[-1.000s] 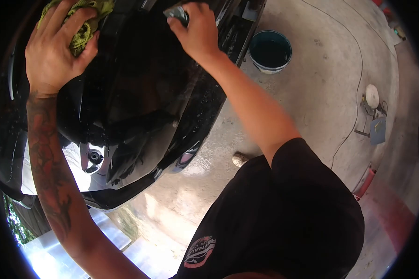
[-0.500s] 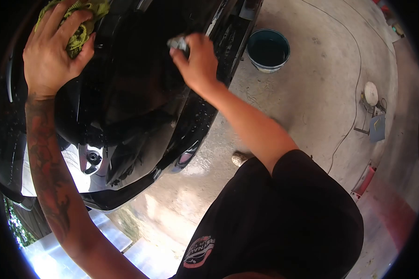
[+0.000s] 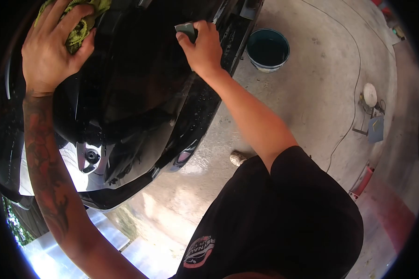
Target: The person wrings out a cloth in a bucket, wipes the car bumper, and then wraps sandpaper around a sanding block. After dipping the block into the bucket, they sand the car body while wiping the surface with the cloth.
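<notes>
My left hand (image 3: pixel 49 56) is closed over a crumpled yellow-green cloth (image 3: pixel 79 32) at the upper left, against the glossy black car body (image 3: pixel 135 79). In my right hand (image 3: pixel 206 49), a small grey piece of sandpaper (image 3: pixel 186 30), seemingly folded, is pinched between thumb and fingers. That hand is at the black panel, close to the car's right-hand edge. Water drops dot the dark surface there. My palm and fingers hide part of the sandpaper and of the cloth.
A bucket (image 3: pixel 268 69) of dark water stands on the concrete floor (image 3: pixel 307 93) beside the car. Farther right are a small metal stand with a pale round top (image 3: pixel 370 95) and a grey sheet (image 3: pixel 376 129). A cable (image 3: pixel 360 60) runs across the floor. My shoe (image 3: pixel 238 158) shows below.
My right hand has moved slightly up and to the right over the black panel with the sandpaper. My left hand stays on the cloth, almost still.
</notes>
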